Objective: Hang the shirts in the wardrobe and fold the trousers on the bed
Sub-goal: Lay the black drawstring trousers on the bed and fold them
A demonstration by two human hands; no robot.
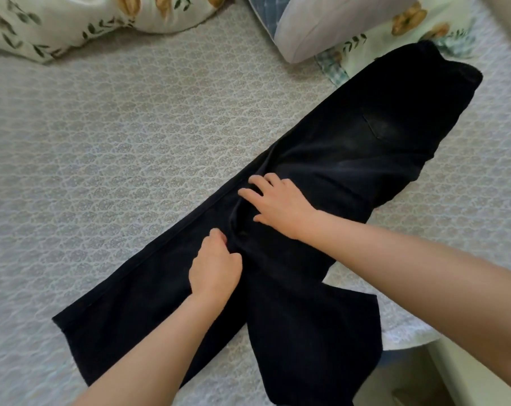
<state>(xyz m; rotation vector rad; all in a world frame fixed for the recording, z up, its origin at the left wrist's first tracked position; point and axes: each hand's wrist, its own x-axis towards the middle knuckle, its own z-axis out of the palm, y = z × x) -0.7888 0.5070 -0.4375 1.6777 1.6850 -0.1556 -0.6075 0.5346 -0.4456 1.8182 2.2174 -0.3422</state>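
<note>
Left hand (216, 269) of mine pinching a fold of black trousers (351, 148), my right hand (277, 205) pressing flat beside it, fingers spread, patterned bedspread (116, 142) beneath.

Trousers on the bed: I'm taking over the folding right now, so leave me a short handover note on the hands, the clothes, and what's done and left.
Left hand pinches a crease in the black trousers where the legs part.
Right hand presses on them just beyond.
Trousers lie stretched across the bed, waist towards the pillow, legs splayed apart at the near edge.
Done: laid out.
Left: bring the legs together, then fold.
No shirts or wardrobe in view.
</note>
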